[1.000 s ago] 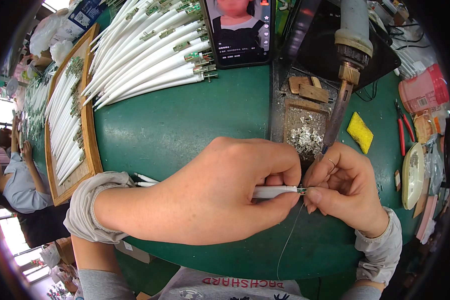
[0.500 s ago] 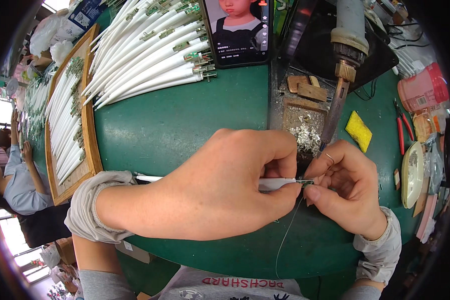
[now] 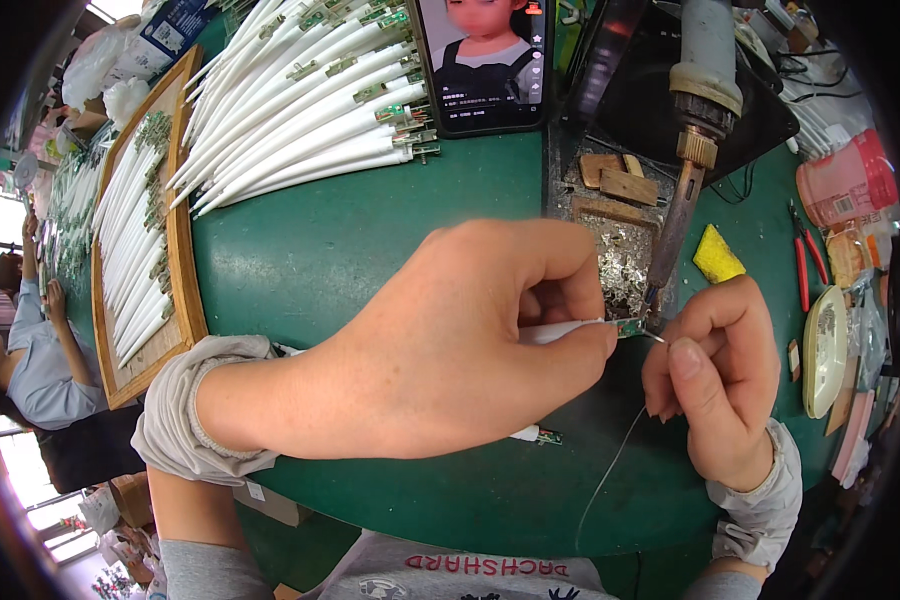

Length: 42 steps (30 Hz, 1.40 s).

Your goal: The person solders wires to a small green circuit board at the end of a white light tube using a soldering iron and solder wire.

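Observation:
My left hand (image 3: 450, 345) is closed round a white tapered tube (image 3: 560, 330). A small green circuit board (image 3: 629, 327) sticks out of the tube's right end, close under the tip of a soldering iron (image 3: 682, 190) mounted above the table. Whether tip and board touch I cannot tell. My right hand (image 3: 722, 375) pinches a thin wire, likely solder wire (image 3: 610, 470). Its short bright end points at the board, and the rest hangs down toward the table's near edge. Below my left hand, partly hidden, lies another white tube with a green board end (image 3: 545, 436).
Many white tubes with green boards (image 3: 310, 110) are piled at the back left, beside a wooden tray (image 3: 185, 300) holding more. A phone (image 3: 485, 65) stands behind. Nearby are a solder-spattered holder (image 3: 620, 270), yellow sponge (image 3: 717, 255), red-handled pliers (image 3: 802, 265) and a pale dish (image 3: 825, 350). A co-worker (image 3: 50, 350) sits far left.
My left hand has raised the tube's board end up toward the iron's tip. The right hand has drawn away to the right with the wire. The tube lying below has come into view.

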Each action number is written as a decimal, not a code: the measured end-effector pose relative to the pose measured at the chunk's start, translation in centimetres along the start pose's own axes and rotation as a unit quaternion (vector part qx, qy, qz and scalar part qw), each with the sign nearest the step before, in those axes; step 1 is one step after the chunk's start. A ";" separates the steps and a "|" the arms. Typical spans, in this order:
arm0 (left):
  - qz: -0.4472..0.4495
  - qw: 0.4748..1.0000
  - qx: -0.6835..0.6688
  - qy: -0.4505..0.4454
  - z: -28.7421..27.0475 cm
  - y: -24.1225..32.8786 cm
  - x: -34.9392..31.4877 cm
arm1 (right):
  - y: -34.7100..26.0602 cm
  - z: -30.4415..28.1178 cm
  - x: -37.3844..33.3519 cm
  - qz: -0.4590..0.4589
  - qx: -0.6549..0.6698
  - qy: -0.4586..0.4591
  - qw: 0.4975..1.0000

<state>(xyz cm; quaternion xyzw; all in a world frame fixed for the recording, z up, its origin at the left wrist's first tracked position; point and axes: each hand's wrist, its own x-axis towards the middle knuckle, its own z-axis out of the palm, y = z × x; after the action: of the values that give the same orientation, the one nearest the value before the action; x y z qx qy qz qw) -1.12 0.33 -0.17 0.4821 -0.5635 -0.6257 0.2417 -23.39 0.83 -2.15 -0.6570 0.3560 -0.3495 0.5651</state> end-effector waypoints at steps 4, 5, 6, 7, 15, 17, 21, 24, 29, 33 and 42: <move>0.003 1.000 -0.016 0.014 0.0 0.0 0.1 | 0.0 0.1 0.2 -0.016 -0.027 -0.012 0.999; 0.003 1.000 -0.016 0.014 0.1 0.0 0.0 | -0.1 0.1 0.2 -0.013 -0.025 -0.013 1.000; 0.016 1.000 -0.012 0.016 0.0 0.0 0.0 | -0.1 0.2 0.2 -0.013 -0.026 -0.013 0.999; 0.029 0.999 -0.007 0.019 0.0 0.0 0.0 | 0.0 0.3 0.2 -0.017 -0.012 -0.003 1.000; 0.103 0.994 0.021 0.041 0.2 -0.3 -0.2 | 0.2 0.6 0.4 -0.025 0.028 0.015 0.999; 0.114 0.992 0.025 0.044 0.2 -0.3 -0.2 | 0.2 0.7 0.5 -0.036 0.032 0.018 0.999; 0.142 0.987 0.046 0.057 0.3 -0.5 -0.2 | 0.4 0.7 0.4 -0.040 0.026 0.016 0.999; 0.136 0.987 0.063 0.061 0.1 -0.2 -0.5 | 0.4 0.6 0.4 -0.038 0.022 0.020 0.999; 0.082 0.993 0.057 0.059 -0.1 -0.2 -0.6 | 0.3 0.4 0.4 -0.036 -0.002 0.007 0.999; 0.080 0.995 0.038 0.048 0.0 -0.5 -0.2 | 0.5 0.4 0.4 -0.033 -0.010 0.006 0.999; 0.045 0.998 0.012 0.041 -0.1 -0.3 -0.2 | 0.6 0.5 0.6 -0.028 -0.014 0.012 0.999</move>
<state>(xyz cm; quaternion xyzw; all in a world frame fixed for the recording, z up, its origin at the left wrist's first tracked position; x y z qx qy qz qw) -0.87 0.52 -0.33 0.4846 -0.5812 -0.5875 0.2867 -22.73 0.50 -2.75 -0.6704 0.3490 -0.3686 0.5413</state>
